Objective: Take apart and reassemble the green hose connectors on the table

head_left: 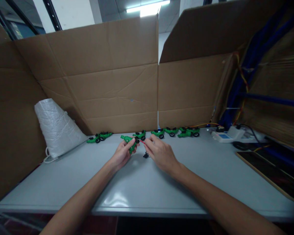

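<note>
Slightly left of centre, my left hand (123,154) is closed around a green toy car (126,139) with a black wheel, held above the table. My right hand (162,154) pinches a slim red screwdriver (142,142); its tip points at the black wheel end of the car. The fingers hide most of the tool, and whether the tip touches cannot be made out. On the table between the two hands lies a small black part (146,155).
More green toy cars (171,132) stand along the back cardboard wall (112,98), with a pair (99,137) further left. A white wrapped bundle (58,130) leans at left. A power strip (225,136) with cables and a dark framed panel (271,173) lie at right.
</note>
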